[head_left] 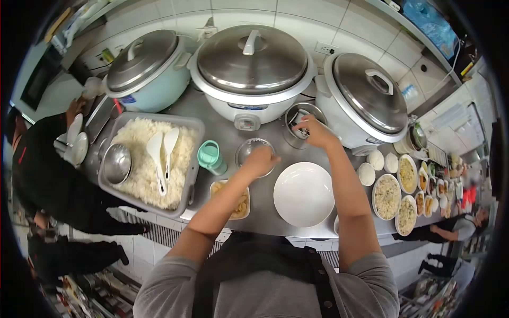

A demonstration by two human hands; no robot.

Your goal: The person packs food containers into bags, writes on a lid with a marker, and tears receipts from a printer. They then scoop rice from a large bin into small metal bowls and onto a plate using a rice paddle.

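Observation:
My left hand (260,162) is over a small metal bowl (247,147) and hides part of it; its fingers look curled, and what they hold, if anything, is hidden. My right hand (316,131) reaches to a metal container (292,139) that has utensils (301,117) in it, its fingers bent at the rim. An empty white plate (304,194) lies on the steel counter between my forearms. Left of my left hand stands a green cup (211,157). A white dish of yellowish food (243,205) is partly under my left forearm.
Three lidded rice cookers (253,98) line the wall. At left, a grey tub (197,124) holds rice, two white paddles (169,146) and a metal bowl (116,163). Filled bowls (386,196) crowd the right side. A person (50,164) works at far left; another person (459,228) stands at right.

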